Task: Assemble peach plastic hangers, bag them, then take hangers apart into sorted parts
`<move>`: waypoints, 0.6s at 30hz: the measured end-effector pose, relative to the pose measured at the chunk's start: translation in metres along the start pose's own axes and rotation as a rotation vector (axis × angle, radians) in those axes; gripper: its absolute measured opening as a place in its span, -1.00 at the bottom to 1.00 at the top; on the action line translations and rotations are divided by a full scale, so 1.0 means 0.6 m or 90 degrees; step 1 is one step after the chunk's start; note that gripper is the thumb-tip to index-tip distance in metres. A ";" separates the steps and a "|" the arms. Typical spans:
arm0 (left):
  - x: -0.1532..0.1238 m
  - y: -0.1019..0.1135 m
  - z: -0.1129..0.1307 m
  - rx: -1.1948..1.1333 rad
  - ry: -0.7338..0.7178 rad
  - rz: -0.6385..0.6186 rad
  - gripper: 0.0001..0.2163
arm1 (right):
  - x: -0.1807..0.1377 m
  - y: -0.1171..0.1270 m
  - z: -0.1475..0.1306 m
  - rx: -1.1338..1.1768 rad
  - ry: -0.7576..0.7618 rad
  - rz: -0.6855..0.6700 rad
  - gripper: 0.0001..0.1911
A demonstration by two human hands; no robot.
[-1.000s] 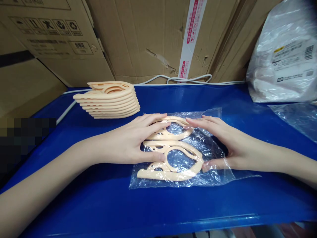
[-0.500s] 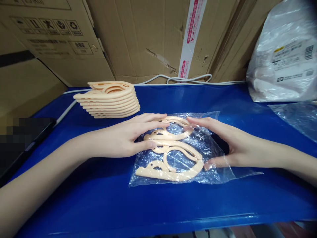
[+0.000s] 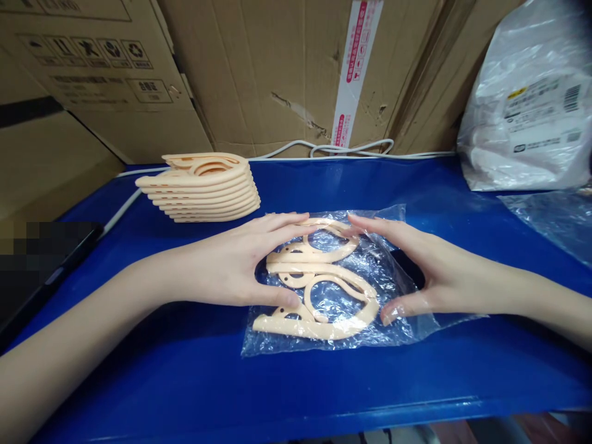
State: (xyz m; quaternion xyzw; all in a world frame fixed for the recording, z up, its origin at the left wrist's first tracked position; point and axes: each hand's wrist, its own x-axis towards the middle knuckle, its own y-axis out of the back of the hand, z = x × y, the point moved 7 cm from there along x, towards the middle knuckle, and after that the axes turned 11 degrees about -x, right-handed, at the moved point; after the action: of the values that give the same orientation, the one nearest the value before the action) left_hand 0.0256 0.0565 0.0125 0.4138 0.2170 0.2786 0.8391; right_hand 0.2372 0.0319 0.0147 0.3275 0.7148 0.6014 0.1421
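Hangers [image 3: 324, 271] in clear bag [image 3: 351, 339] lie at frame centre, long axis left-right, bracketed by left hand [image 3: 231, 271] and right hand [image 3: 430, 277], both splayed wide, left closer in.

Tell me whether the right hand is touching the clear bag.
Touching. Head view: the right hand spans the clear bag, fingertips on its far edge, thumb against its near side.

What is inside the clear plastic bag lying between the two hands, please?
Peach plastic hangers lie flat inside the clear bag. The left hand covers part of them, and whether more lie stacked beneath cannot be seen.
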 end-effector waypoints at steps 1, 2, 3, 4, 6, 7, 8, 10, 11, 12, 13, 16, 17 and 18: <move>0.000 -0.001 0.000 0.003 0.001 -0.001 -0.08 | 0.002 -0.002 -0.001 -0.003 0.003 0.004 0.19; 0.001 -0.002 0.000 0.006 0.002 -0.003 -0.08 | 0.003 -0.003 -0.003 -0.005 0.007 0.006 0.20; 0.001 -0.002 0.000 0.009 0.003 -0.004 -0.08 | 0.004 -0.004 -0.003 -0.005 0.012 0.008 0.19; 0.001 -0.003 0.000 0.011 0.002 -0.004 -0.09 | 0.005 -0.005 -0.003 -0.005 0.013 0.008 0.19; 0.000 -0.004 0.000 0.012 0.000 -0.005 -0.10 | 0.005 -0.006 -0.002 -0.004 0.009 0.007 0.17; -0.001 -0.004 -0.001 0.013 0.000 -0.007 -0.10 | 0.005 -0.006 -0.002 -0.005 0.008 0.006 0.16; -0.001 -0.004 -0.001 0.013 0.001 -0.008 -0.09 | 0.005 -0.005 -0.003 -0.007 0.006 0.005 0.15; -0.003 -0.003 -0.004 0.013 0.006 -0.012 -0.11 | 0.006 -0.004 -0.004 -0.013 0.005 0.007 0.12; -0.003 -0.002 -0.005 0.011 0.008 -0.013 -0.15 | 0.006 -0.003 -0.006 -0.016 0.006 0.010 0.11; -0.004 -0.001 -0.006 0.008 0.008 -0.012 -0.19 | 0.006 -0.002 -0.007 -0.018 0.005 0.012 0.10; -0.004 0.001 -0.006 0.005 0.004 -0.009 -0.24 | 0.006 -0.002 -0.007 -0.019 0.005 0.012 0.09; -0.005 0.005 -0.007 -0.005 -0.009 0.001 -0.32 | 0.006 -0.003 -0.005 -0.011 -0.001 0.003 0.10; -0.005 0.005 -0.008 -0.008 -0.010 0.002 -0.32 | 0.006 -0.003 -0.004 -0.008 -0.002 0.000 0.10; -0.005 0.005 -0.008 -0.010 -0.009 0.003 -0.32 | 0.006 -0.003 -0.004 -0.005 0.000 -0.002 0.11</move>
State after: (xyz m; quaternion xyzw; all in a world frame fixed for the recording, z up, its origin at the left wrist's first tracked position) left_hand 0.0196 0.0593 0.0126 0.4096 0.2074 0.2796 0.8432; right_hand 0.2328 0.0323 0.0140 0.3258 0.7129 0.6041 0.1439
